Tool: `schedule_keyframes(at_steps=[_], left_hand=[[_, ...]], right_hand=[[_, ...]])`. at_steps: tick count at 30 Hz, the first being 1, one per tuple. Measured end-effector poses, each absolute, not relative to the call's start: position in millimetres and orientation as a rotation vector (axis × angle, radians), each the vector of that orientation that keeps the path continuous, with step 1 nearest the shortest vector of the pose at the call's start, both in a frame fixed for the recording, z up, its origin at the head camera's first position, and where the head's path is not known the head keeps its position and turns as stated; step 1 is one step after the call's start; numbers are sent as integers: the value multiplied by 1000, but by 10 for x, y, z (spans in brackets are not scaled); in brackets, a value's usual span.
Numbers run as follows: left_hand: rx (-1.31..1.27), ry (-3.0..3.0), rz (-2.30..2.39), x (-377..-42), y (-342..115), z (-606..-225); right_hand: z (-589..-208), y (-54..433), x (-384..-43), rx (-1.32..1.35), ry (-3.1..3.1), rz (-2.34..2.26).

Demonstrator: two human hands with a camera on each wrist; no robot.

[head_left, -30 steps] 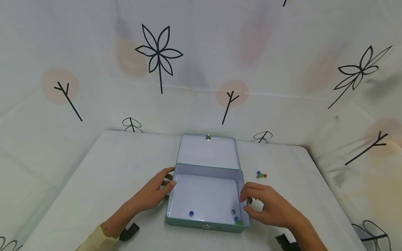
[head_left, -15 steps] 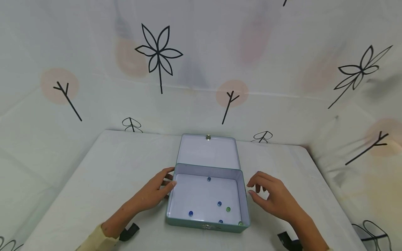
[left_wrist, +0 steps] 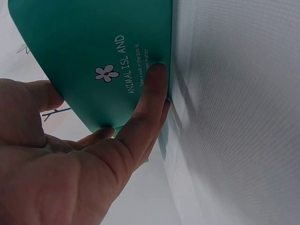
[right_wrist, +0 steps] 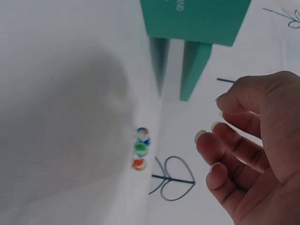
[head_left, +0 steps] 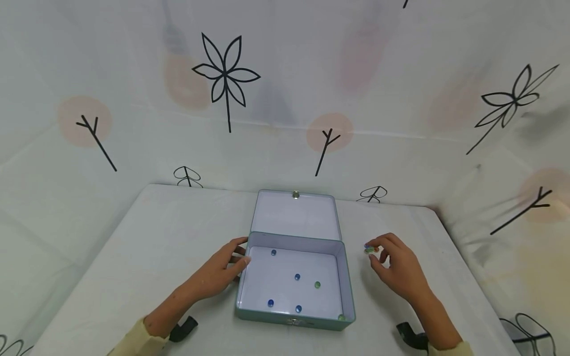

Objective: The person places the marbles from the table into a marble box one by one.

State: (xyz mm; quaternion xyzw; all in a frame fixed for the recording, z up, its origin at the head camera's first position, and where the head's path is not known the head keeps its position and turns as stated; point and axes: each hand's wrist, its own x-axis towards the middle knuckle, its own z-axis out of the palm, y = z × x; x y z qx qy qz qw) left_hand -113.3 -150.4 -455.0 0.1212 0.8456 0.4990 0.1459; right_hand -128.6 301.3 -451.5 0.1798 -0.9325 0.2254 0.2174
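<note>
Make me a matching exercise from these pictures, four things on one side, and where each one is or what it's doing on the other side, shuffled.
Things:
1. left hand
2. right hand
3. loose marbles
4. tin lid

Places or states:
A. lies open, tipped back behind the tin box
B. rests against the box's left wall
C. lie on the table to the right of the box
D. reaches, fingers curled, at the marbles outside the box

Pairs: 1-B, 2-D, 3-C, 4-A
</note>
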Motion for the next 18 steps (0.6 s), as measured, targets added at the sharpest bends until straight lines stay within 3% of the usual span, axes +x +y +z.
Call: schedule_keyframes(at_steps=[18], left_hand=[[351, 2438, 1440, -1143, -1515, -4561]], right_hand=[[-4767, 3259, -1412, 286, -2820, 643]])
